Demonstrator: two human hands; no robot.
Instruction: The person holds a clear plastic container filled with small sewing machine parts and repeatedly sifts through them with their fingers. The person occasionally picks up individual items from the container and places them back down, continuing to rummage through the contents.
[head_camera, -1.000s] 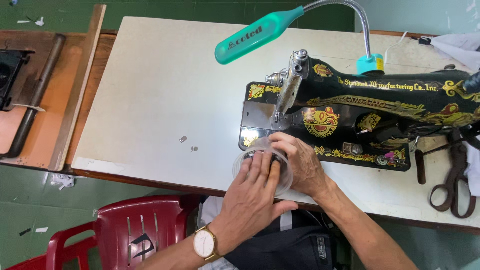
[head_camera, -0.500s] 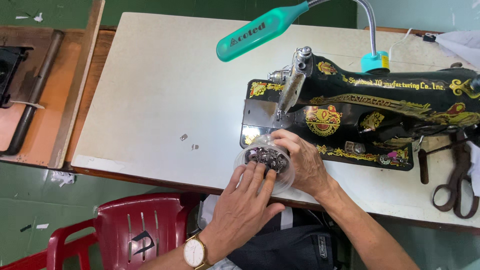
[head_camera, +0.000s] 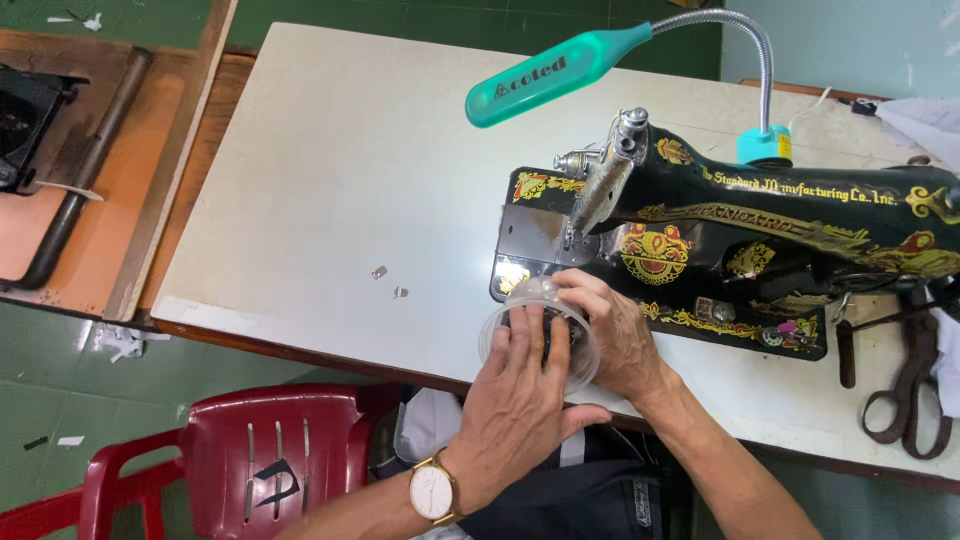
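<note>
A clear round plastic container (head_camera: 497, 325) with small dark parts inside sits at the near table edge, in front of the black sewing machine (head_camera: 760, 240) with gold decoration. My left hand (head_camera: 520, 395), with a wristwatch, lies over the container, its fingers reaching into it. My right hand (head_camera: 615, 335) cups the container's right side and holds it. The machine's needle area (head_camera: 575, 235) is just beyond my fingers.
A teal gooseneck lamp (head_camera: 560, 75) hangs over the white table (head_camera: 350, 180). Two small metal bits (head_camera: 390, 282) lie on the table. Large scissors (head_camera: 905, 380) rest at the right. A red plastic chair (head_camera: 250, 450) stands below left. A wooden bench (head_camera: 90, 190) is at far left.
My left hand has slid over the container's opening, covering the dark parts that showed half a second ago. My right hand stays on the container's side.
</note>
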